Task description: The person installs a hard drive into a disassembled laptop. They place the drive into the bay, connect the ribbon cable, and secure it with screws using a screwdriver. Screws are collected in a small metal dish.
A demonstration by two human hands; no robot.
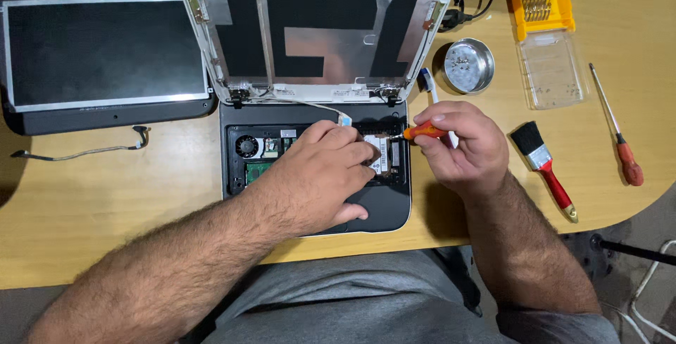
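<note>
Your left hand [325, 168] lies flat, fingers together, on the opened laptop base [384, 207] near the tabletop's front edge. Your right hand [461, 148] pinches an orange screwdriver [424, 132] — its tip seemingly on the circuit board [381, 154].

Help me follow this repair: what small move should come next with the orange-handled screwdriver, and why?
Probably turn the orange-handled screwdriver in place. The right hand pinches it with the tip at the white-labelled module inside the opened black laptop base, while the left hand rests there, steadying it.
</note>
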